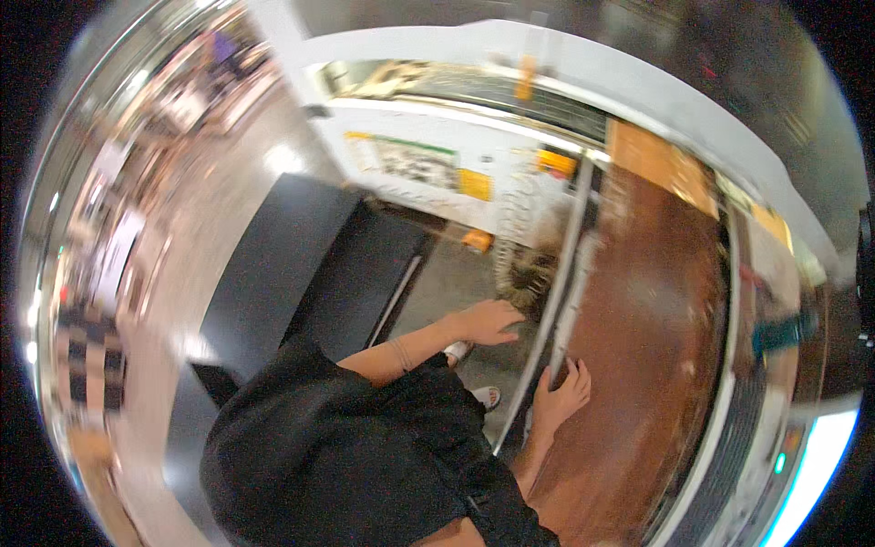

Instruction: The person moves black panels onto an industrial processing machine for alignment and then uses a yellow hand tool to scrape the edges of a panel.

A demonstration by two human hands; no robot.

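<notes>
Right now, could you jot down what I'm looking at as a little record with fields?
Left hand: reaches toward a dark, bristly thing, too blurred to identify
Right hand: fingers rest on the metal rail edging the brown counter
Clothing: black garment
Nearby: black cabinet, grey floor
Sharpness: blurred

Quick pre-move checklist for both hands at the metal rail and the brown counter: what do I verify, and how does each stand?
1. Left hand in view near the blurred spiky thing: ok.
2. Left hand gripping anything: cannot tell, blurred.
3. Right hand resting at the metal rail: ok.
4. Right hand holding an object: cannot tell.
5. Brown counter surface sharp enough to check: not ok, blurred.
</notes>
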